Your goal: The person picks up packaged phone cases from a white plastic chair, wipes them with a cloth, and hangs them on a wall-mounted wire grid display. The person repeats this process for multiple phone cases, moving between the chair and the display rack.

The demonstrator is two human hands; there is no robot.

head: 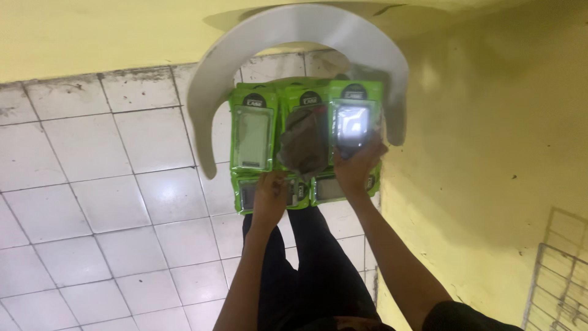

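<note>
Right hand (pixel 356 167) fingers grip a light, slippery, stiff-carded green phone-case packet (pixel 354 119) at its lower edge; left hand (pixel 270 191) fingers close on a lower packet (pixel 251 193).

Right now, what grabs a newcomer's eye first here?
The cluster of bright green plastic phone-case packages at centre, lying on a curved grey horseshoe-shaped board over white floor tiles. The right hand grips the glossy rightmost package; the left hand rests on the lower row.
</note>
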